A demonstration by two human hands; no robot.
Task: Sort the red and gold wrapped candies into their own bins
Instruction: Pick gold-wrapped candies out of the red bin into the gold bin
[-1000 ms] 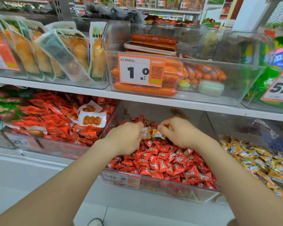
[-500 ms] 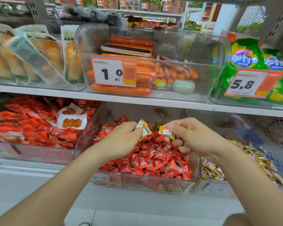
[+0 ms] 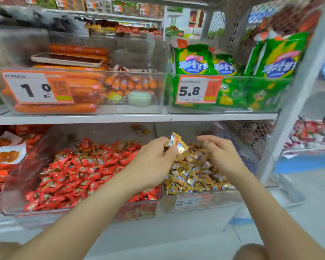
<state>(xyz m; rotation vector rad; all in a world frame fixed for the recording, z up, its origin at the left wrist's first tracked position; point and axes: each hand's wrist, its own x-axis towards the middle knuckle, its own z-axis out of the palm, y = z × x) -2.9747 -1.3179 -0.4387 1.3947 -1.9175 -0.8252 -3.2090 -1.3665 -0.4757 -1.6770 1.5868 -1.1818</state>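
On the lower shelf two clear bins stand side by side. The left bin (image 3: 17, 184) is heaped with red wrapped candies (image 3: 79, 171); the right bin (image 3: 201, 201) holds gold wrapped candies (image 3: 191, 175). My left hand (image 3: 154, 162) hovers over the divide between them and pinches two gold candies (image 3: 176, 143) at its fingertips. My right hand (image 3: 221, 156) hangs over the gold pile with its fingers spread and nothing in it.
Above, a shelf carries a clear bin of orange sausages (image 3: 68, 107) with a 1.0 price tag and green snack bags (image 3: 233, 92) tagged 5.8. Red packets (image 3: 6, 151) fill the bin at far left. A metal mesh upright (image 3: 296, 94) stands on the right.
Both hands moved right from the red bin to the gold bin. The gold candy that my right hand pinched is gone from it, and its fingers have spread. My left hand keeps its candies.
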